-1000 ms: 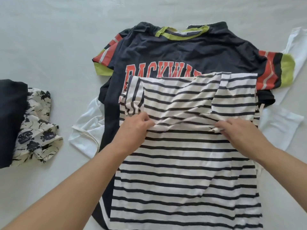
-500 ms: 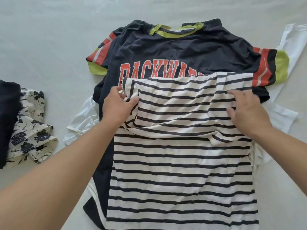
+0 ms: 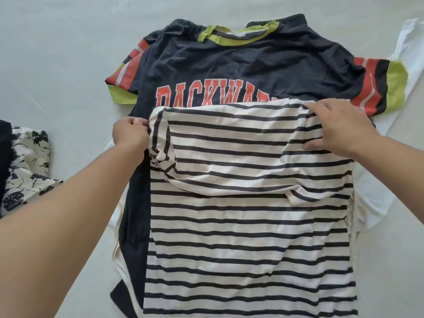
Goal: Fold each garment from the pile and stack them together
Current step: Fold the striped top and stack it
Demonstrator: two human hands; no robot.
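My black-and-white striped cotton top [image 3: 250, 216] runs off the bottom edge and covers the lower red lettering on the navy jersey tee [image 3: 241, 72] beyond my grip.

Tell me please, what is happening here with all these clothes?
A person is folding a white shirt with black stripes that lies on top of a dark navy T-shirt with red letters and a lime green collar. The left hand pinches the folded top edge at its left corner, and the right hand presses flat on the right side. A white garment lies underneath. At the left edge sit a cream fabric with black floral print and a dark cloth.
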